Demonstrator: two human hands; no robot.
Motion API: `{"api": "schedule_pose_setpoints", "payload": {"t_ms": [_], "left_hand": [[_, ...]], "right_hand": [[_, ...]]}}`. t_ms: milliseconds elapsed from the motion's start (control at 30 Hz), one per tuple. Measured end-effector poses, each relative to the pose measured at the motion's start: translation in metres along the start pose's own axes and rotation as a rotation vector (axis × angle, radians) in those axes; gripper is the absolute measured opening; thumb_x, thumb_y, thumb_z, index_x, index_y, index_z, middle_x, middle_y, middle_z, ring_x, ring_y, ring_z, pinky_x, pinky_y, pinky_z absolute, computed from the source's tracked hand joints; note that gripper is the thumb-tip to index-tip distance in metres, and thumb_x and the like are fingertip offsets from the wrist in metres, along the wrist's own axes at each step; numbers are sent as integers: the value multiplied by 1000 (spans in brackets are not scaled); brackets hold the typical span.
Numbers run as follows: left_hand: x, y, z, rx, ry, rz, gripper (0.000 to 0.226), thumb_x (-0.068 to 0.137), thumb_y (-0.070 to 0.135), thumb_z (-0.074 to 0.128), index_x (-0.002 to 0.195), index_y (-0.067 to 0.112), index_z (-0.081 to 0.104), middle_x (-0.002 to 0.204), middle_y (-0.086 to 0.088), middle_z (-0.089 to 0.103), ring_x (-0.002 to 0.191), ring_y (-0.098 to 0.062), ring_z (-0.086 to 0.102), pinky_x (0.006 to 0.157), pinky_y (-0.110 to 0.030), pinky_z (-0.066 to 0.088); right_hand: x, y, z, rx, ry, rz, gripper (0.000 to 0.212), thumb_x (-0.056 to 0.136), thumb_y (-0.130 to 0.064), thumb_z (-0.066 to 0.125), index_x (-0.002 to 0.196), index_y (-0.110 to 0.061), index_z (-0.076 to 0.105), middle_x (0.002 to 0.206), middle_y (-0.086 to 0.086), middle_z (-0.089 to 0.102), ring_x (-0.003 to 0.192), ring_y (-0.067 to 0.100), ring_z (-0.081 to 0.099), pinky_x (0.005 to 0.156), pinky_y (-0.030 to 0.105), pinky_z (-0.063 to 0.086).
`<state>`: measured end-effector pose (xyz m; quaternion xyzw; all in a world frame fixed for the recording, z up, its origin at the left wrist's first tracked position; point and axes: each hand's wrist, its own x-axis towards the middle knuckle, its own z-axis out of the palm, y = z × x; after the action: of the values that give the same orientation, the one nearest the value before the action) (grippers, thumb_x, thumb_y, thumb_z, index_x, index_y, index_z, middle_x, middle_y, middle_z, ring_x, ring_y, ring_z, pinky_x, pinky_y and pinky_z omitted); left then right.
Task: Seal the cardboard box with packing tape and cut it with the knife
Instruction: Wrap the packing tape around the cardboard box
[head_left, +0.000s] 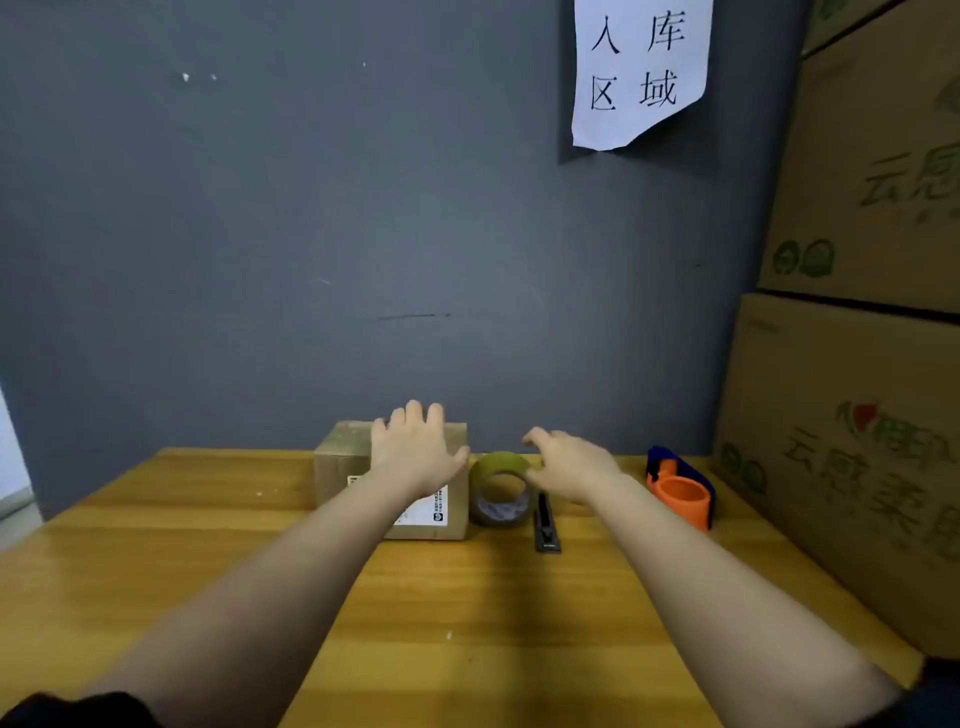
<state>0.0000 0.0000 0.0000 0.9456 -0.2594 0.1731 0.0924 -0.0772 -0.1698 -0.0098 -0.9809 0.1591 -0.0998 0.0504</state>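
A small cardboard box (340, 467) with a white label stands on the wooden table against the grey wall. My left hand (415, 447) lies flat on top of the box, fingers spread. Right beside the box stands a roll of brownish packing tape (500, 491) on its edge. My right hand (569, 465) hovers just right of the roll, fingers apart, touching or nearly touching its rim. A black utility knife (546, 527) lies on the table below that hand, pointing toward me.
An orange and blue tape dispenser (680, 488) sits at the right. Large printed cartons (852, 415) are stacked along the right edge. A paper sign (641, 67) hangs on the wall. The wooden table (467, 623) extends toward me.
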Motion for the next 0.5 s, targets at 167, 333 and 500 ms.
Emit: {"api": "schedule_pose_setpoints", "payload": {"t_ms": [167,333,500], "left_hand": [[-1,2,23,-13,-50,-35,68,87,57,41,141,19,29,145,-10,34,136,-29,30,111,-48,23],[12,7,42,-7,-61,-80,75,86,60,39,148,26,15,158,-9,10,147,-28,4,116,-53,2],[21,7,59,-52,-25,-131,66,87,62,36,143,29,29,156,-7,21,145,-28,11,116,-53,4]], "right_hand": [[0,-3,24,13,-130,51,67,86,-42,57,142,-21,28,143,10,40,127,31,45,96,43,45],[22,-8,42,60,-68,108,75,86,-38,59,147,-20,19,150,10,29,133,32,37,102,42,39],[42,-11,56,104,-77,121,75,88,-31,59,148,-24,15,151,9,31,136,31,34,107,43,35]]}}
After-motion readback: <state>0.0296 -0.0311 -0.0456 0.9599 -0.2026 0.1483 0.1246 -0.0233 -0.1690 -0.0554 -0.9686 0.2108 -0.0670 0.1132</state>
